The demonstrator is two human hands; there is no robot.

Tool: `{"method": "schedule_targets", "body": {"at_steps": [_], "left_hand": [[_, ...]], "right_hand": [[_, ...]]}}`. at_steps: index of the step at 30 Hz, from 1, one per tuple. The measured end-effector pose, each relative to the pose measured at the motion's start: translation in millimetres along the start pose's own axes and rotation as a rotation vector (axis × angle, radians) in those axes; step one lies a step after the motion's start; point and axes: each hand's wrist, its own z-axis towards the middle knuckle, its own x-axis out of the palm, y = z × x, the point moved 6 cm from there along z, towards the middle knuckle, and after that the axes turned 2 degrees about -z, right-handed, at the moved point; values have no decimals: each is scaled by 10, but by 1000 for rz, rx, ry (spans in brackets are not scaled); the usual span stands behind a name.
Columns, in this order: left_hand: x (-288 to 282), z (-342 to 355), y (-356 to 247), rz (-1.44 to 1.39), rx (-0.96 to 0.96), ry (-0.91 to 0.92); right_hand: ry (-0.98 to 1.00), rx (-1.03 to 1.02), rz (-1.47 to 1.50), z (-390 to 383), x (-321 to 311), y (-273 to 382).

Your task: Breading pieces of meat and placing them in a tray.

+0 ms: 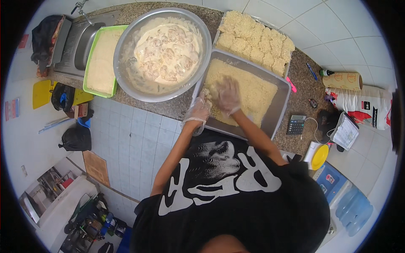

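A grey tray [261, 109] holds a bed of pale crumbs. Inside its left side, my gloved left hand [197, 111] has curled fingers on a crumb-covered piece [206, 96]. My gloved right hand [228, 95] lies over the crumbs with fingers apart, slightly blurred, beside that piece. To the left, a large steel bowl [122, 71] contains pale batter with pieces in it [166, 52]. Behind the grey tray, another tray holds rows of crumb-coated pieces [253, 42].
A green tray of powder [101, 63] sits by the steel sink [80, 50]. At right are a calculator [296, 125], pens [311, 71], a roll [346, 80], sacks [363, 105] and a yellow plate [320, 157]. Black bags [76, 137] stand at left.
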Motion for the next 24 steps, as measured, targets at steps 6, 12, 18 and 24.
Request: {"method": "schedule_targets", "body": {"at_steps": [6, 12, 18, 24], "left_hand": [[32, 185, 79, -289, -315, 172], [393, 213, -195, -86, -263, 624], [238, 418, -815, -513, -202, 650], [379, 115, 77, -486, -657, 499]], "right_hand": [[255, -111, -206, 5, -106, 24], [968, -243, -587, -998, -447, -448], [602, 340, 378, -1205, -186, -589], [377, 419, 166, -410, -365, -741]]}}
